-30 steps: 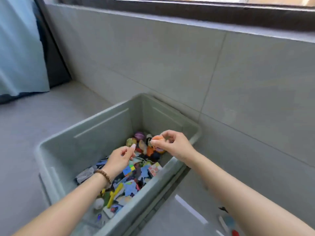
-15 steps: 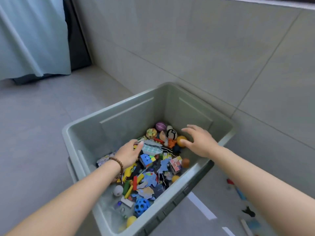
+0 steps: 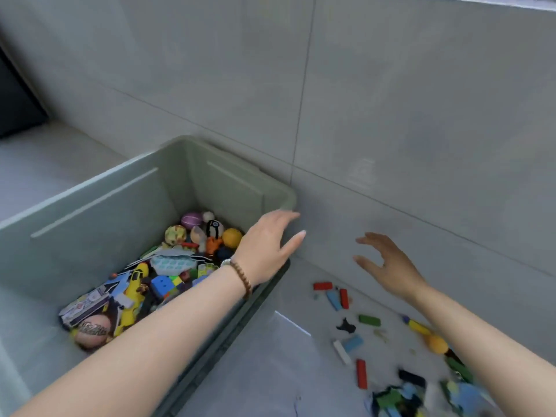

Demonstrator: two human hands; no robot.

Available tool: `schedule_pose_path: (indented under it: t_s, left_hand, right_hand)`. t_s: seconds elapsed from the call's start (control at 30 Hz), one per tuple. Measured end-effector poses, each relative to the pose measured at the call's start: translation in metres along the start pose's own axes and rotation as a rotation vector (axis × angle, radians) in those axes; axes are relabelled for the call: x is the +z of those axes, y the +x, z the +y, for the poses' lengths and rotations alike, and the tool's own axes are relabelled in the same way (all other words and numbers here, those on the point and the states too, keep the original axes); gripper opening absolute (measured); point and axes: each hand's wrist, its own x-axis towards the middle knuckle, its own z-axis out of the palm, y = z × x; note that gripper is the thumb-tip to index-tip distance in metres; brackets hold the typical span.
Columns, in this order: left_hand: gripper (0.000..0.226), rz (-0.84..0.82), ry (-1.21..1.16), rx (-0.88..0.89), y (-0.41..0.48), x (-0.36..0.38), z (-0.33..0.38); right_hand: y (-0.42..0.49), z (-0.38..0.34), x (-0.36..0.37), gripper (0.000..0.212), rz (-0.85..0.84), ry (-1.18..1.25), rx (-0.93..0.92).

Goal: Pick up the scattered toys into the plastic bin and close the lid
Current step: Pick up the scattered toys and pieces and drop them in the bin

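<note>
The grey-green plastic bin [image 3: 99, 206] stands open on the floor at the left, holding several toys: balls, a colour cube, a yellow figure, cards. My left hand [image 3: 267, 248] hovers over the bin's right rim with fingers straight, holding nothing. My right hand [image 3: 388, 263] is in the air right of the bin, fingers spread, holding nothing, above scattered toys on the floor: a red block [image 3: 322, 286], a green block [image 3: 369, 320], a blue block [image 3: 333, 300], an orange ball [image 3: 437, 344]. No lid is in view.
A grey tiled wall [image 3: 391, 115] runs close behind the bin and the scattered toys. A blurred pile of blue, green and black pieces [image 3: 421, 395] lies at the bottom right. A pale strip [image 3: 293, 323] marks the floor beside the bin.
Both hands have left the bin's inside and swung right; the right hand, which let go of an orange toy, now hovers over the floor toys. The view has turned right.
</note>
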Motion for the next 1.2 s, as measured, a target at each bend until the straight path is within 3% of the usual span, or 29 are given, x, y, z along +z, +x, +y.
schedule_pose_path:
  t_s: [0.1,0.2,0.3,0.37,0.53,0.73,0.93,1.03,1.1,1.2]
  left_hand:
    - [0.047,-0.081,0.223,0.086,0.004,0.048,-0.002]
    - [0.057,-0.264,0.201,0.173,0.003,0.1,-0.005]
    - [0.051,-0.482,0.17,-0.002,-0.004,0.152,-0.021]
    - [0.054,-0.534,0.071,-0.153,-0.007,0.18,-0.034]
    - [0.052,-0.53,-0.105,-0.369,-0.002,0.228,-0.054]
    - [0.037,-0.456,-0.18,-0.426,0.01,0.264,-0.066]
    - [0.014,-0.35,-0.259,-0.502,0.01,0.28,-0.063]
    - [0.011,-0.271,-0.325,-0.577,0.005,0.282,-0.062]
    - [0.012,-0.199,-0.481,-0.703,0.003,0.278,-0.058]
    - [0.002,-0.117,-0.94,-1.005,0.002,0.269,-0.046]
  right_hand:
    - [-0.005,0.054,0.022,0.044,-0.045,0.148,0.142]
    - [-0.007,0.096,0.056,0.045,-0.101,0.272,0.258]
    - [-0.004,0.124,0.09,0.051,-0.117,0.356,0.351]
    - [0.001,0.137,0.107,0.056,-0.102,0.405,0.38]
    - [0.026,0.152,0.137,0.06,-0.082,0.413,0.338]
    - [0.048,0.159,0.164,0.043,0.072,0.33,0.348]
    - [0.056,0.148,0.185,0.053,0.134,0.149,0.35]
    - [0.056,0.143,0.188,0.04,0.161,0.08,0.319]
    - [0.052,0.144,0.188,0.033,0.171,0.093,0.312]
    - [0.044,0.148,0.184,0.032,0.176,0.15,0.319]
